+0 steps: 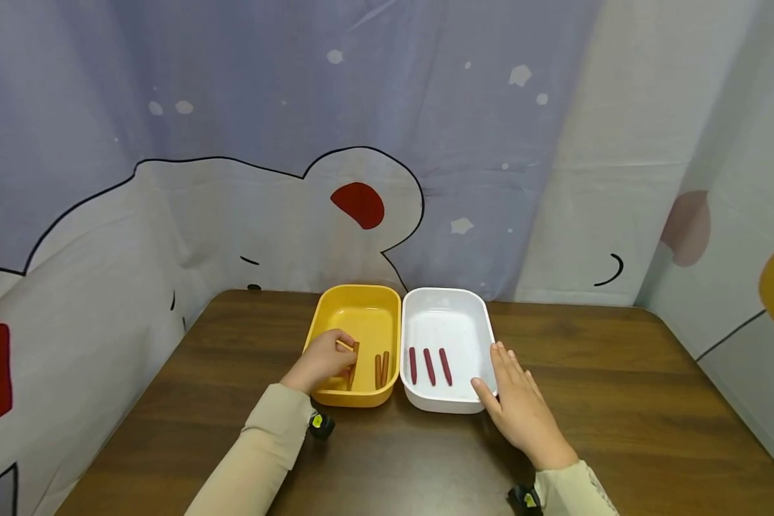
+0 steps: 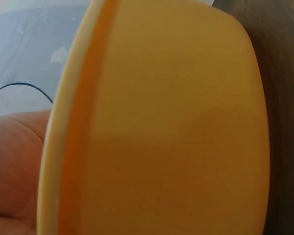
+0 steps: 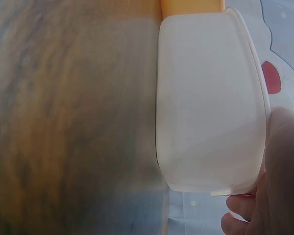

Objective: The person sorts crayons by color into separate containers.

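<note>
In the head view my left hand [image 1: 325,358] reaches over the front left rim of a yellow tray [image 1: 355,297]. Its thumb and fingers pinch a slim brown stick [image 1: 352,378], partly hidden by the fingers. Two similar brown sticks [image 1: 382,369] lie side by side to the right of it. The white tray [image 1: 445,301] beside it contains three dark red crayon-like sticks [image 1: 429,367], spaced apart. My right hand [image 1: 519,408] touches this tray's front right corner, fingers straight and thumb over the rim. Both wrist views mostly show the trays' outer walls.
Both trays stand side by side on a brown wooden table [image 1: 251,344], near its back edge. A printed curtain [image 1: 271,222] hangs right behind the table and along its sides.
</note>
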A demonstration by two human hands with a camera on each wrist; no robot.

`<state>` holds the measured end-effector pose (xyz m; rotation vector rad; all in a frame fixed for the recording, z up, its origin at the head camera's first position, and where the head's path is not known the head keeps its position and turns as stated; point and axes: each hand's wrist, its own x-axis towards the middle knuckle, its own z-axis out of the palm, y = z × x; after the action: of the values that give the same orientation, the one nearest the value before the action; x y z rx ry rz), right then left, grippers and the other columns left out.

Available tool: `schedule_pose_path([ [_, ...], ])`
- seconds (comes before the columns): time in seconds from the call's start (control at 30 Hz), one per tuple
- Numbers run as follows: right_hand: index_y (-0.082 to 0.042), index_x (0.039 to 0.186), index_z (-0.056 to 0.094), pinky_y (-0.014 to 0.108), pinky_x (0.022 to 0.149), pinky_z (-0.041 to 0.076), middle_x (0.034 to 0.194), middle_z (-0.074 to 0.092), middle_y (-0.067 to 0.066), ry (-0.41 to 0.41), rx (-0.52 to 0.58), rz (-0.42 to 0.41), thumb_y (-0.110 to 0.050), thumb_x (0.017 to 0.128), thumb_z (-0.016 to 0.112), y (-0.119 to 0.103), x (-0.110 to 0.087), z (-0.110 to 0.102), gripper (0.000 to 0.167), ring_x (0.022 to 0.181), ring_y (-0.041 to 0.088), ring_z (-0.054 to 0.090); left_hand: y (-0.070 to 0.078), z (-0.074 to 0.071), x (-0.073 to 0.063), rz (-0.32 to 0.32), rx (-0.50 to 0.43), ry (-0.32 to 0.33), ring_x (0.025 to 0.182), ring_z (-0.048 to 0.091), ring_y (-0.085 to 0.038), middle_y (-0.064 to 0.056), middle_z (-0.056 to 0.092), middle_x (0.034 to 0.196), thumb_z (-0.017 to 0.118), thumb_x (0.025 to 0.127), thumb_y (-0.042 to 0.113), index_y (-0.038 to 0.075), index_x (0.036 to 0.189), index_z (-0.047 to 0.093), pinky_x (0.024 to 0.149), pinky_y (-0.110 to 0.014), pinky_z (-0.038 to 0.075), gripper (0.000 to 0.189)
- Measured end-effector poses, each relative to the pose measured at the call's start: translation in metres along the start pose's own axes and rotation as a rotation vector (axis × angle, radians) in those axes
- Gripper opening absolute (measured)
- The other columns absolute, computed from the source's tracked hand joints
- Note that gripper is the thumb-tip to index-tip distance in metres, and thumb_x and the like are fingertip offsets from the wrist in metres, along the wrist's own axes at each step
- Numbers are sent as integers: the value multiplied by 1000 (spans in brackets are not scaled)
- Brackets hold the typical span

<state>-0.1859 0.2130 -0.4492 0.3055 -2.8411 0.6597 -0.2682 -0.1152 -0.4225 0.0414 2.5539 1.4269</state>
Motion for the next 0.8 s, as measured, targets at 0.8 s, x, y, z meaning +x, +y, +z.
schedule_pose_path([
  [0.8,7,158,25,69,116,21,164,22,25,-3,34,13,-45,108,45,2,-2,0,75,150,46,22,4,-3,-17,226,248,203,83,65,-22,-9,69,96,61,95,15,4,111,66,73,-37,56,20],
])
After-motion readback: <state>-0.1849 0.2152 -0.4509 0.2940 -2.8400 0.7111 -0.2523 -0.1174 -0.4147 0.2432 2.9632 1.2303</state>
